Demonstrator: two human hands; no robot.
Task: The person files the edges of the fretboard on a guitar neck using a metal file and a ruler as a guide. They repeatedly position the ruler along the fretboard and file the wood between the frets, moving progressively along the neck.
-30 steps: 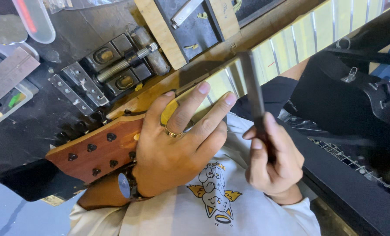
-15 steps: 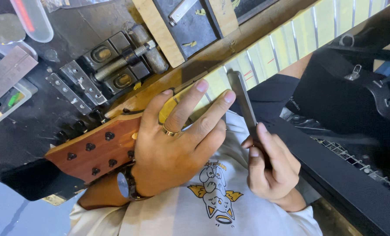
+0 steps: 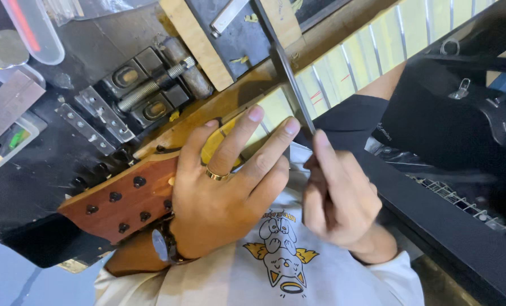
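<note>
Two hands – left hand (image 3: 224, 198) flat, right hand (image 3: 335, 195) pinching file (image 3: 292, 85)

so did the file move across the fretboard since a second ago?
Yes. The file in the right hand has slid toward the headstock, from beyond the left hand fingertips to right beside them.

Bench vise (image 3: 145, 93) (screw exposed), clear tube (image 3: 33, 28).

The left hand (image 3: 224, 198) covers the neck joint of the guitar (image 3: 122, 198); the file (image 3: 290, 79) blurs and runs off the top edge.
</note>
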